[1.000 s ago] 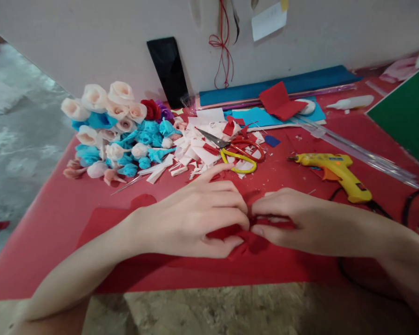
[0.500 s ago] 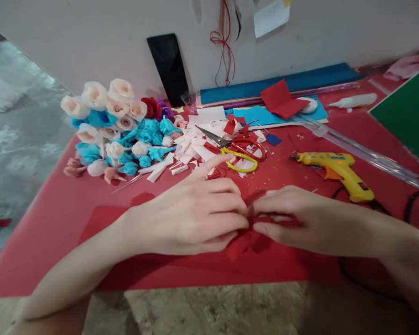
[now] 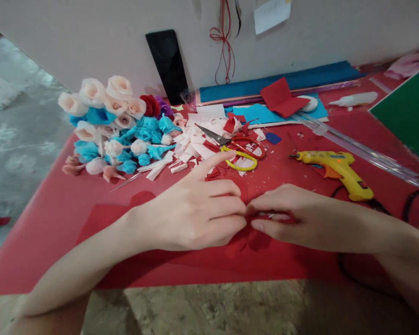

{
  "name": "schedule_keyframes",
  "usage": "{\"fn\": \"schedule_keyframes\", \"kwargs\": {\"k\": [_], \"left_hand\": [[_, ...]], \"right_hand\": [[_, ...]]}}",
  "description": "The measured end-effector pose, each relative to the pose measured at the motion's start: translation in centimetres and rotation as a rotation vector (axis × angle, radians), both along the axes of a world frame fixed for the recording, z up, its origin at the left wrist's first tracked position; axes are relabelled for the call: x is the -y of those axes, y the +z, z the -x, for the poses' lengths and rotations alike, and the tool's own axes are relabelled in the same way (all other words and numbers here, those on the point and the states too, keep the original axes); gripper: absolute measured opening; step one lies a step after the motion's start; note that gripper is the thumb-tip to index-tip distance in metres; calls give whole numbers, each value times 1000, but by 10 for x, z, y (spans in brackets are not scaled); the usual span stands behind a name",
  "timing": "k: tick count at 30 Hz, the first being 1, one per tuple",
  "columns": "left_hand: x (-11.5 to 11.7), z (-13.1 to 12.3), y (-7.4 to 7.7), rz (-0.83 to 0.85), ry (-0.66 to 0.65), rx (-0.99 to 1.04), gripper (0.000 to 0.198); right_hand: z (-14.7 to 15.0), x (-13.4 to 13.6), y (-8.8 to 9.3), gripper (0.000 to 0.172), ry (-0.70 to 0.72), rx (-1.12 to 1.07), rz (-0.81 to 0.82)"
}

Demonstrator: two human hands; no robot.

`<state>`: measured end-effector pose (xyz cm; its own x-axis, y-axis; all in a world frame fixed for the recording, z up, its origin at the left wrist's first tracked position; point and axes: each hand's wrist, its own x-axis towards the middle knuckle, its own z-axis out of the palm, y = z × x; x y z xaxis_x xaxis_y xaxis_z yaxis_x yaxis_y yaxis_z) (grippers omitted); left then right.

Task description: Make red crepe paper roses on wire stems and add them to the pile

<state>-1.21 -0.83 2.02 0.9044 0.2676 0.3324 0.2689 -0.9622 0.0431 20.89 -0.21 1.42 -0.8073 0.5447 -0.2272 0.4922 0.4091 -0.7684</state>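
Note:
At the front of the red table, my left hand and my right hand meet fingertip to fingertip over red paper petals. The left index finger points out toward the scissors, while the other left fingers curl down onto the petals. Between the right thumb and fingers the red paper is pinched, with a thin pale stick showing there. Much of the piece is hidden beneath my fingers. A red paper sheet lies under my left forearm.
Paper flowers in white, blue and pink crowd the back left, beside paper scraps. A yellow glue gun rests at right with its cord. Behind are a black phone, blue paper and a white glue bottle.
My hands stay together on the red petals, with only small finger shifts. A thin pale stick shows more clearly between the right fingers. The whole view has shifted slightly.

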Motion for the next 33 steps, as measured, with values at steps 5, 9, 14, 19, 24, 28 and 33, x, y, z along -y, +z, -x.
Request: {"fn": "schedule_keyframes", "kwargs": {"k": [5, 9, 14, 19, 24, 28, 33], "left_hand": [[0, -5, 0, 41, -4, 44, 14], [0, -8, 0, 120, 12, 58, 19], [0, -10, 1, 243, 43, 10, 20], [0, -10, -1, 301, 62, 53, 18], [0, -10, 0, 306, 76, 67, 17], [-1, -8, 4, 299, 100, 68, 17], [-1, -7, 7, 321, 104, 97, 16]], "right_hand": [[-1, 0, -3, 22, 7, 2, 28], [0, 2, -3, 26, 23, 47, 25], [3, 1, -1, 29, 59, 73, 36], [3, 0, -2, 34, 47, 66, 34], [3, 0, -3, 29, 48, 22, -11], [3, -1, -4, 26, 34, -18, -53], [1, -1, -5, 21, 0, -95, -131]]}}
